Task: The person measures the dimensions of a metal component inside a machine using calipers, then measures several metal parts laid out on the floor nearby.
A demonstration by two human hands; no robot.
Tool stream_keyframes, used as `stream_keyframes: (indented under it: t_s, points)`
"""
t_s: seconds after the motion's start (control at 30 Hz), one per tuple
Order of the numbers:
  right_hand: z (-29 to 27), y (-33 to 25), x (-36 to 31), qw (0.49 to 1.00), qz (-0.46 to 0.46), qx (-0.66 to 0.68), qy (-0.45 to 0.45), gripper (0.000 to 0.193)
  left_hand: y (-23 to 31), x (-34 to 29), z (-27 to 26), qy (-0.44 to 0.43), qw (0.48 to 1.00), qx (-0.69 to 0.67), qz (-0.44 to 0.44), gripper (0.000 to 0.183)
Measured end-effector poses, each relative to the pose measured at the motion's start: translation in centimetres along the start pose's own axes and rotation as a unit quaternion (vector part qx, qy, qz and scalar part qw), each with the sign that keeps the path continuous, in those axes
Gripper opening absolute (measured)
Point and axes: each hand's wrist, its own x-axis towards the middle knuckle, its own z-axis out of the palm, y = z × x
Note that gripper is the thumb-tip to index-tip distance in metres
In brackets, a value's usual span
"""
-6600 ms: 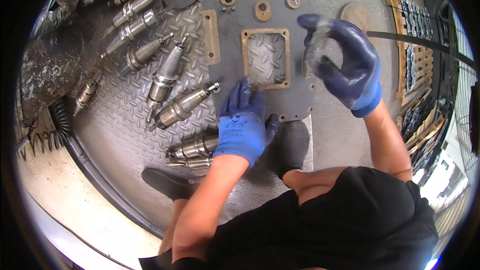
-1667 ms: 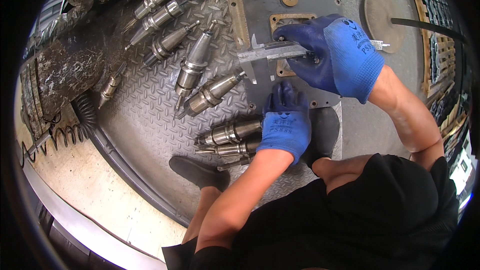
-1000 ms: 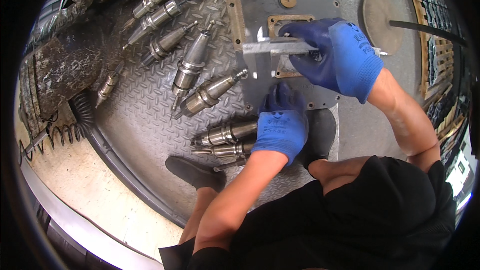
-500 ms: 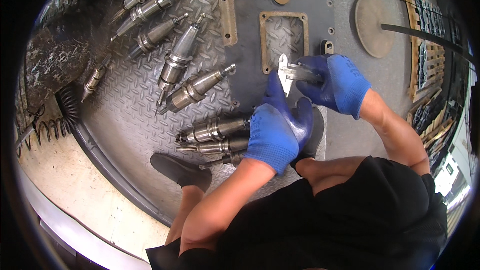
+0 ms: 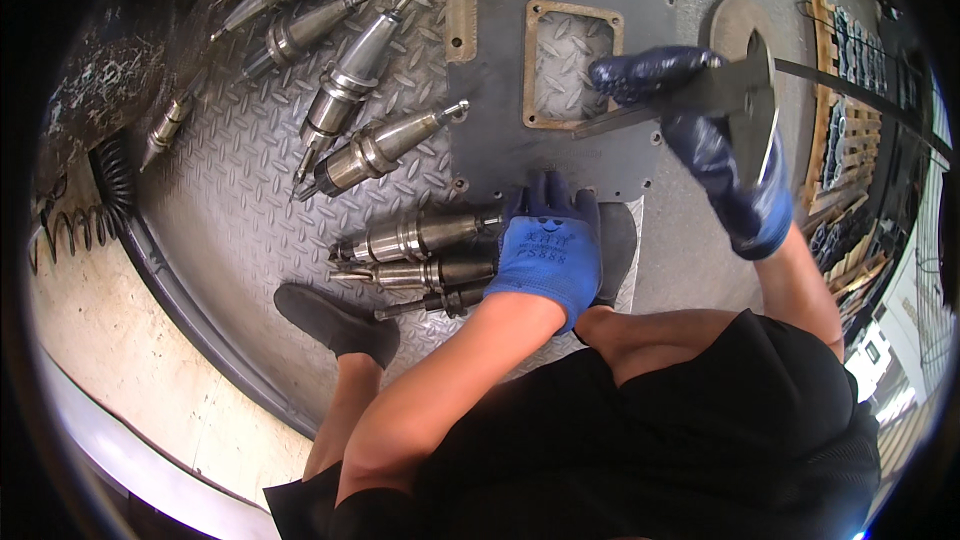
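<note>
I am watching my left hand [image 5: 548, 248], in its blue glove, pressing down flat with the fingers spread on the lower edge of a dark grey metal plate [image 5: 500, 100] that is lying on the ridged steel floor [image 5: 230, 200]. It is gripping nothing; the palm is simply resting on the plate's rim.

My right hand [image 5: 705, 130], gloved in darker blue, is hovering above and to the right of the left one, with its fingers curled tight around a steel caliper [image 5: 735, 95]. The caliper's long bar is reaching out leftward from that hand, over the plate, while its jaws are hanging down on the far side of the knuckles.

Just left of the right hand's fingertips, the plate is showing a rectangular cut-out [image 5: 573, 65] with a rusty brown rim, and the floor pattern is visible through it. Immediately left of my left hand, three tapered tool holders [image 5: 420, 237] are lying side by side, the nearest almost touching its thumb. More holders [image 5: 345, 90] are lying further off to the upper left.
</note>
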Motion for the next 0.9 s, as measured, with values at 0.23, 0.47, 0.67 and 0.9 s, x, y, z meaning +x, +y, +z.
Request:
stream_keyframes:
  t_s: [0.23,0.47,0.67,0.9]
  points:
    - [1.9,2.5,-0.9,0.999,-0.027,0.021,-0.043,0.039,-0.5,0.5,-0.8,-0.003,0.999,-0.041,0.003,0.049]
    - [2.8,3.9,-0.4,0.989,-0.097,0.0,-0.11,0.038,-0.5,0.9,0.4,0.038,0.996,-0.078,-0.004,0.039]
    - [3.2,3.9,-0.2,0.983,-0.119,-0.033,-0.135,0.038,-0.4,0.8,0.8,0.034,0.997,-0.074,-0.017,0.038]
    - [3.2,3.6,0.4,0.975,-0.126,-0.061,-0.175,0.042,-0.3,0.7,1.6,0.041,0.997,-0.062,-0.013,0.036]
